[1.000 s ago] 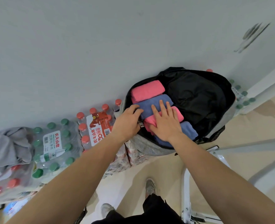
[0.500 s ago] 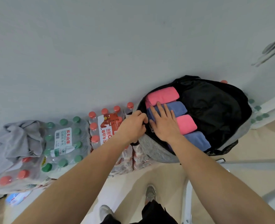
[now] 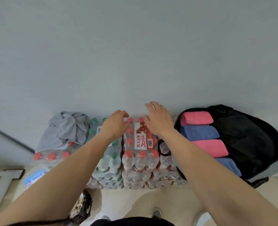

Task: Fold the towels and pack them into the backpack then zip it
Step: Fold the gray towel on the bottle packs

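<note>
Beneath grey wall, left hand and right hand hover over bottles.

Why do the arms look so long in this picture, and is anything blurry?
Head view: the wide-angle lens stretches the left forearm and right forearm toward the corners; its light is soft, no glare; gray cloth and bottle packs look slightly soft, towels in the backpack clearer.

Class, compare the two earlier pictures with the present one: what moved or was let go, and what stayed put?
The left grip let go of the backpack rim, the right grip lifted off the folded towels; both swung left and now hover empty over the bottled-water packs, near the crumpled grey towel. Unchanged: four folded towels in the open backpack, grey towel on the packs.
</note>
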Tool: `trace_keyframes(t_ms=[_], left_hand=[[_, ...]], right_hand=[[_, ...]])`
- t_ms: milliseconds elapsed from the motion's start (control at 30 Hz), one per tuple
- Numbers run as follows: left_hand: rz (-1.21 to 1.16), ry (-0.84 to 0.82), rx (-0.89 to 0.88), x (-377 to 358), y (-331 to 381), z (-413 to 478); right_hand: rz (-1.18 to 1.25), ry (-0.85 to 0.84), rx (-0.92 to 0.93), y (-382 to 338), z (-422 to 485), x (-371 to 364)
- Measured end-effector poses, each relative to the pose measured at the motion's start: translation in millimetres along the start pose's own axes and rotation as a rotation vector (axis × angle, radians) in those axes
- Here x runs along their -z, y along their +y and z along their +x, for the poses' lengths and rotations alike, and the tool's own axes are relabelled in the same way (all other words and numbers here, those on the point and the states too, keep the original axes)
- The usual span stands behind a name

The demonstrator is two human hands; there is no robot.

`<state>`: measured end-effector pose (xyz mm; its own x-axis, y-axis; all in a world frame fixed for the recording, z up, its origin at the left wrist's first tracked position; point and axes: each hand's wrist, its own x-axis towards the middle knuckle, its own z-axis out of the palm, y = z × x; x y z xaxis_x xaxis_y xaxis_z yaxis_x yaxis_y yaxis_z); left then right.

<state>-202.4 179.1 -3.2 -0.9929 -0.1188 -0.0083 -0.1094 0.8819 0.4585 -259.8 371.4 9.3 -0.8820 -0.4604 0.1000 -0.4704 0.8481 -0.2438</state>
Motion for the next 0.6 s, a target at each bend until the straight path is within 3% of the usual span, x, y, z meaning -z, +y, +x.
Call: trace_keyframes(t_ms=[300,433,600], left_hand=[[0.048,0.171,0.344,64.7,-158.8,-80.3],[0.085,0.140,0.437,67.2,-214.3,-101.2],[0.075,-0.037,0.408,51.4,-265.0,-104.3]], right_hand=[[0.036,-0.305,0.281,-173.1,46.9,-66.1],[0.045,-0.424,0.329,-223.2,64.3,-103.9],[0.057,-0.578,0.325,-262.1,75.5,-153.5]])
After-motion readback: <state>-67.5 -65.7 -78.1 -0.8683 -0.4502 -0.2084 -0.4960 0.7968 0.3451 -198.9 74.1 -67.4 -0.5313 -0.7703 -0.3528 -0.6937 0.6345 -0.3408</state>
